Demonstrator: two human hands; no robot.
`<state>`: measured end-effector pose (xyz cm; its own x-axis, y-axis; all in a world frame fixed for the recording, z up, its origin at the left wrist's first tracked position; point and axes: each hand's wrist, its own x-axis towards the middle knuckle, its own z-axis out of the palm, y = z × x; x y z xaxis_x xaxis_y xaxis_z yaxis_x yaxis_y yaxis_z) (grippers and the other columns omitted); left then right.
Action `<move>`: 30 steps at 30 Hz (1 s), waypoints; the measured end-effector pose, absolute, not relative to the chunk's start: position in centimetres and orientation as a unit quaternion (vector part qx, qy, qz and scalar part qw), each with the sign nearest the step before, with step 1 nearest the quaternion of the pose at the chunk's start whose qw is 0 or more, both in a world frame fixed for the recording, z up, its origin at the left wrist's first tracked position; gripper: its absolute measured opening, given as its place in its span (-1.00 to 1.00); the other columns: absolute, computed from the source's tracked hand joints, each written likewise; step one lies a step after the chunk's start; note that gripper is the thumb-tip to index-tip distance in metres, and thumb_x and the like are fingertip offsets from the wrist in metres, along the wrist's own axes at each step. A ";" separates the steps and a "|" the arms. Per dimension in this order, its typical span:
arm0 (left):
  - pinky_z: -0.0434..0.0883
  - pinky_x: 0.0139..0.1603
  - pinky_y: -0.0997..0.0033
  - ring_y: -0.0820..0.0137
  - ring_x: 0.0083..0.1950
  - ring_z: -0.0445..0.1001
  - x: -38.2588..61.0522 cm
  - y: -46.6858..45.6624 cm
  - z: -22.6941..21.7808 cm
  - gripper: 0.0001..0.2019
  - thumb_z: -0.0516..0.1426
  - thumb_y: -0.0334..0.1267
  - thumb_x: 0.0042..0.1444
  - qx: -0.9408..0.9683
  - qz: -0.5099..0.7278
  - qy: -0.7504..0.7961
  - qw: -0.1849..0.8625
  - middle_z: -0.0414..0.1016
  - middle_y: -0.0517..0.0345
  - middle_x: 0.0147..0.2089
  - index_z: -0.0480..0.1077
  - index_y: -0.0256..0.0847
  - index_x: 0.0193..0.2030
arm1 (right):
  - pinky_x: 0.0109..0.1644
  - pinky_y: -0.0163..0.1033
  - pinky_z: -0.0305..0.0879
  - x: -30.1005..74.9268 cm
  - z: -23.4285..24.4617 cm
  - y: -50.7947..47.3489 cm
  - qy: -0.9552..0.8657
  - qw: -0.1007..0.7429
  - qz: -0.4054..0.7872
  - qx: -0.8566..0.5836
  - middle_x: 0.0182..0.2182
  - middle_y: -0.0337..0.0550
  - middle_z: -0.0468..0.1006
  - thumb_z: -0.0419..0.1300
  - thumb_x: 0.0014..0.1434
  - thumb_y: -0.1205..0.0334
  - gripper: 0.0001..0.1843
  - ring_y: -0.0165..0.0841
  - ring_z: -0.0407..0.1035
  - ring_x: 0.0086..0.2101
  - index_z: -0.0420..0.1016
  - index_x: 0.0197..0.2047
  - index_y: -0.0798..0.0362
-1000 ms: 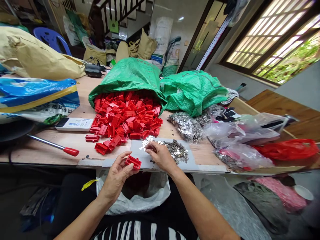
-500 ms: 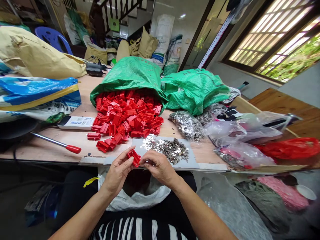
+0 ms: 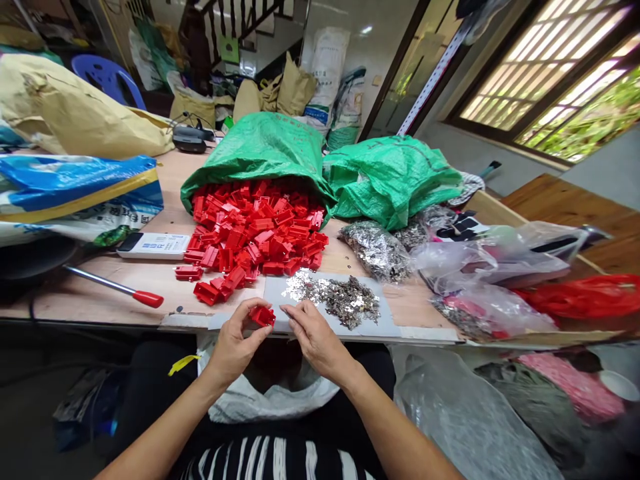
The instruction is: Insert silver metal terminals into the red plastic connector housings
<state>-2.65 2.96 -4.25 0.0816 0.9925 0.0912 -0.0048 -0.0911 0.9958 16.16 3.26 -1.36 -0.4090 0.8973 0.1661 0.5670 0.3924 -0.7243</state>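
Observation:
Between the thumb and fingers of my left hand [image 3: 237,340] is a small red plastic housing [image 3: 263,316], held above the table's front edge. Just right of it, apart from the housing, my right hand [image 3: 316,333] is closed in a pinch; a small bit shows at its fingertips, too small to name. Beyond the hands lies a heap of red plastic housings [image 3: 260,230], spilling from a green woven sack [image 3: 270,143]. Small shiny metal pieces [image 3: 350,300] are piled on a grey sheet [image 3: 386,320] near my right hand.
An open white sack [image 3: 273,400] sits in my lap under the hands. A red-handled lever [image 3: 147,298] juts out at left, near a white box [image 3: 155,245]. Bags of metal parts [image 3: 377,250] and a second green sack [image 3: 390,177] stand at right.
My hands have moved apart, the right one drawing away from the red housing. The housing has turned in my left hand and now lies more level.

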 end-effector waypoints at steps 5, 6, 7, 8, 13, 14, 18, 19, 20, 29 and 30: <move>0.39 0.03 0.27 0.28 -0.08 0.52 -3.3 3.8 -5.1 -0.62 0.22 -0.40 -0.03 0.633 0.448 0.490 0.399 0.56 0.13 -0.06 0.46 -0.06 -0.02 | -0.10 -0.23 0.29 15.9 -2.6 3.2 -0.792 0.264 0.264 -0.483 -0.24 -0.10 0.48 0.07 0.25 0.39 -0.72 -0.34 0.37 -0.23 0.40 0.01 0.05; 0.38 0.05 0.27 0.26 -0.05 0.52 -3.3 3.9 -5.2 -0.60 0.23 -0.40 -0.03 0.634 0.446 0.489 0.400 0.57 0.13 -0.04 0.47 -0.05 -0.01 | -0.12 -0.24 0.29 15.8 -2.7 3.2 -0.793 0.257 0.260 -0.486 -0.26 -0.12 0.50 0.08 0.24 0.39 -0.76 -0.35 0.38 -0.25 0.43 -0.03 0.06; 0.38 0.06 0.26 0.24 -0.03 0.52 -3.4 4.1 -5.1 -0.58 0.23 -0.41 -0.05 0.636 0.447 0.486 0.400 0.58 0.13 -0.03 0.48 -0.03 0.00 | -0.14 -0.26 0.29 15.9 -2.8 3.2 -0.795 0.251 0.258 -0.488 -0.29 -0.13 0.50 0.10 0.23 0.39 -0.78 -0.36 0.38 -0.28 0.45 -0.07 0.06; 0.38 0.07 0.25 0.23 -0.01 0.52 -3.4 4.2 -5.1 -0.57 0.24 -0.41 -0.06 0.638 0.447 0.481 0.402 0.59 0.13 -0.04 0.49 -0.03 0.00 | -0.15 -0.27 0.29 15.9 -2.8 3.2 -0.797 0.246 0.256 -0.489 -0.30 -0.14 0.51 0.10 0.22 0.39 -0.80 -0.36 0.39 -0.29 0.46 -0.11 0.06; 0.38 0.10 0.22 0.20 0.01 0.52 -3.6 4.6 -4.9 -0.56 0.25 -0.41 -0.08 0.645 0.443 0.467 0.413 0.61 0.12 -0.04 0.52 -0.02 0.00 | -0.13 -0.30 0.29 16.0 -2.7 3.6 -0.811 0.244 0.256 -0.466 -0.28 -0.12 0.51 0.11 0.19 0.42 -0.79 -0.37 0.39 -0.26 0.51 -0.14 0.07; 0.38 0.10 0.22 0.20 0.01 0.52 -3.6 4.7 -4.9 -0.56 0.25 -0.40 -0.07 0.647 0.440 0.467 0.412 0.60 0.13 -0.04 0.52 -0.02 0.00 | -0.13 -0.30 0.30 16.0 -2.7 3.7 -0.813 0.242 0.257 -0.463 -0.28 -0.12 0.51 0.11 0.19 0.42 -0.78 -0.38 0.40 -0.26 0.52 -0.13 0.07; 0.39 0.08 0.23 0.21 -0.02 0.54 -3.8 4.8 -5.1 -0.58 0.26 -0.38 -0.06 0.654 0.431 0.467 0.410 0.61 0.13 -0.05 0.52 -0.02 0.00 | -0.13 -0.30 0.31 16.1 -2.8 3.8 -0.818 0.238 0.257 -0.456 -0.28 -0.11 0.51 0.11 0.19 0.43 -0.77 -0.37 0.40 -0.25 0.52 -0.13 0.08; 0.39 0.08 0.24 0.21 -0.02 0.54 -3.8 4.8 -5.1 -0.58 0.26 -0.39 -0.05 0.655 0.429 0.468 0.411 0.61 0.13 -0.05 0.52 -0.02 0.00 | -0.12 -0.29 0.31 16.1 -2.9 3.8 -0.818 0.239 0.257 -0.455 -0.28 -0.11 0.51 0.11 0.19 0.43 -0.77 -0.37 0.40 -0.25 0.52 -0.13 0.08; 0.39 0.08 0.24 0.22 -0.03 0.54 -3.8 4.8 -5.1 -0.59 0.25 -0.39 -0.05 0.655 0.428 0.468 0.411 0.61 0.13 -0.05 0.52 -0.02 -0.01 | -0.12 -0.29 0.31 16.1 -2.9 3.8 -0.818 0.240 0.257 -0.454 -0.28 -0.11 0.51 0.11 0.19 0.43 -0.77 -0.37 0.40 -0.25 0.52 -0.13 0.08; 0.41 0.05 0.23 0.20 -0.07 0.55 -3.8 4.8 -5.0 -0.60 0.27 -0.39 -0.08 0.646 0.426 0.475 0.418 0.63 0.14 -0.09 0.55 0.00 -0.05 | -0.10 -0.28 0.34 16.0 -2.5 3.9 -0.812 0.222 0.272 -0.467 -0.26 -0.10 0.52 0.10 0.21 0.44 -0.77 -0.35 0.42 -0.22 0.52 -0.13 0.07; 0.41 0.04 0.24 0.20 -0.08 0.56 -3.8 4.8 -5.0 -0.61 0.27 -0.39 -0.08 0.645 0.425 0.476 0.419 0.63 0.14 -0.10 0.55 0.00 -0.06 | -0.09 -0.27 0.34 15.9 -2.4 3.8 -0.810 0.217 0.270 -0.473 -0.26 -0.09 0.51 0.10 0.21 0.44 -0.77 -0.34 0.42 -0.22 0.52 -0.13 0.07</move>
<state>-3.77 4.77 -4.95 0.1848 0.9713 0.1498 0.2581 -0.1951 0.9462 15.89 3.78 -2.37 -0.4579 0.8838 0.0962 0.6486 0.4062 -0.6436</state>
